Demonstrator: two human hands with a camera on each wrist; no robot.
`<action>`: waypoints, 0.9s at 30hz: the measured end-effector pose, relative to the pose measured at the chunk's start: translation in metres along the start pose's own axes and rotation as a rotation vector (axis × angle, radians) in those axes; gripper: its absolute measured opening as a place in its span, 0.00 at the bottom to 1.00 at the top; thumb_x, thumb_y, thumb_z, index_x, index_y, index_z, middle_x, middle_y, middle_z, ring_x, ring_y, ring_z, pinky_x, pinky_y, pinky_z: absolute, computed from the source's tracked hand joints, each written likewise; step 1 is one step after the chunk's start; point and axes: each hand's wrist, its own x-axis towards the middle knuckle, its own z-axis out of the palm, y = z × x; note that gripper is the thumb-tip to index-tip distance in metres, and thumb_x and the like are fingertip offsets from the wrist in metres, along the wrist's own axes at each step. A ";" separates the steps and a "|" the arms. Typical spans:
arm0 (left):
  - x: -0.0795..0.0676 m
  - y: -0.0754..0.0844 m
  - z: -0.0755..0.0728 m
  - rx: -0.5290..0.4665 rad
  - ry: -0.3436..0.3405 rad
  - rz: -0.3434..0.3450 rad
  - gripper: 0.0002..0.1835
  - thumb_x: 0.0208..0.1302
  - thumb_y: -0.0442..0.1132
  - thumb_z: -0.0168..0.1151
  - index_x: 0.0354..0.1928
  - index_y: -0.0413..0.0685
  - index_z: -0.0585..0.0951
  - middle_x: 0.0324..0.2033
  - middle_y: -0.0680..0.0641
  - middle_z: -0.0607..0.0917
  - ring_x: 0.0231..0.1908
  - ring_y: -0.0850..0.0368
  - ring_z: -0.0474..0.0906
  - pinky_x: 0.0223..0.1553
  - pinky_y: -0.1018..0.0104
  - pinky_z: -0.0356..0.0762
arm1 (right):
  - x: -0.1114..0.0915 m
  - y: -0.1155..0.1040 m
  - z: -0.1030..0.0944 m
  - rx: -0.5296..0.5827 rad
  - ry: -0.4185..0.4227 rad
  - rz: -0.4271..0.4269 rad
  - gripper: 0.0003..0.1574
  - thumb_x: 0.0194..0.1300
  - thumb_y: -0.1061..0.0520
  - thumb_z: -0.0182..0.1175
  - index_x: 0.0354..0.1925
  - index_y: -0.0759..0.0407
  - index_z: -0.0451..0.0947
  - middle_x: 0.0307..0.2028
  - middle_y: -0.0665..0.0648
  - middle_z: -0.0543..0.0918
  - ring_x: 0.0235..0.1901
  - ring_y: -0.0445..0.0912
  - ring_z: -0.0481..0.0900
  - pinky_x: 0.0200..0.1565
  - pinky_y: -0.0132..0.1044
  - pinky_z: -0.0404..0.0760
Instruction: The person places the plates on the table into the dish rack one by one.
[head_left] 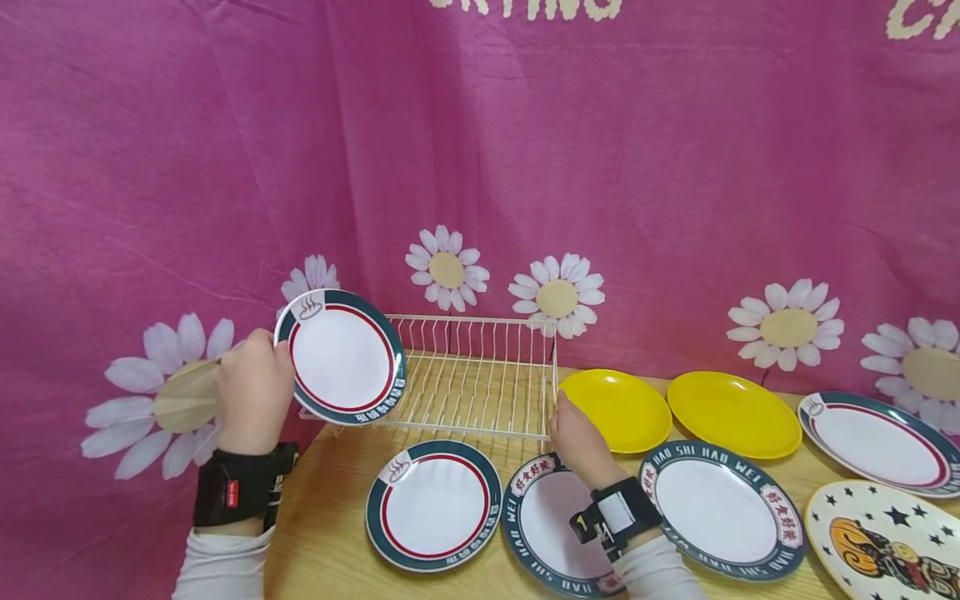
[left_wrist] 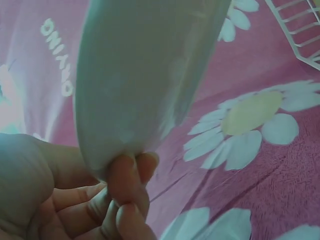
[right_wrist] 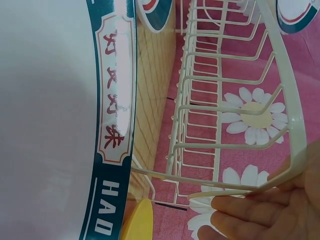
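My left hand (head_left: pixel 255 385) holds up a round white plate (head_left: pixel 343 357) by its left rim, above the table and in front of the rack's left end. That plate has a dark green border and a red ring. In the left wrist view, the fingers (left_wrist: pixel 127 182) pinch the rim from the pale underside. A white wire dish rack (head_left: pixel 480 318) stands at the back of the table. At its right end, my right hand (head_left: pixel 581 442) grips the end wire; the right wrist view has the fingers (right_wrist: pixel 245 209) against that rail, the thumb mostly hidden.
A matching red-ringed plate (head_left: pixel 435 508) lies before the rack. Two plates with lettered borders, the nearer one (head_left: pixel 551 525) partly under my right arm, lie beside it. Two yellow plates (head_left: pixel 731 415), another red-ringed plate (head_left: pixel 877 442) and a pumpkin plate (head_left: pixel 885 533) lie rightward. A pink curtain (head_left: pixel 637 167) hangs behind.
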 end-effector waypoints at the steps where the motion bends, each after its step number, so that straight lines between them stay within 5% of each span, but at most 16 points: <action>1: 0.004 0.001 0.003 0.011 0.001 0.001 0.15 0.70 0.36 0.51 0.41 0.25 0.77 0.36 0.23 0.82 0.40 0.23 0.78 0.38 0.35 0.72 | 0.000 0.000 0.000 0.000 0.001 0.000 0.35 0.76 0.55 0.38 0.72 0.73 0.48 0.70 0.69 0.63 0.64 0.58 0.70 0.66 0.53 0.66; 11: 0.035 0.000 0.036 0.080 0.097 0.092 0.15 0.68 0.33 0.47 0.36 0.24 0.76 0.30 0.21 0.81 0.32 0.21 0.79 0.29 0.35 0.74 | 0.001 0.000 0.001 0.038 -0.008 0.016 0.36 0.76 0.53 0.37 0.73 0.70 0.46 0.71 0.68 0.62 0.63 0.57 0.71 0.66 0.54 0.66; 21: 0.059 -0.002 0.072 0.236 0.225 0.325 0.13 0.63 0.28 0.44 0.30 0.25 0.77 0.23 0.26 0.83 0.24 0.28 0.81 0.24 0.40 0.76 | 0.000 0.001 0.002 0.049 -0.001 0.015 0.35 0.76 0.55 0.37 0.73 0.71 0.47 0.70 0.69 0.64 0.61 0.57 0.73 0.64 0.53 0.69; 27: 0.068 -0.005 0.091 0.308 0.251 0.391 0.16 0.66 0.30 0.41 0.30 0.27 0.77 0.22 0.30 0.84 0.21 0.33 0.80 0.22 0.45 0.75 | 0.000 0.001 0.003 0.036 0.013 -0.008 0.34 0.76 0.56 0.37 0.72 0.73 0.48 0.68 0.71 0.65 0.59 0.58 0.74 0.63 0.54 0.70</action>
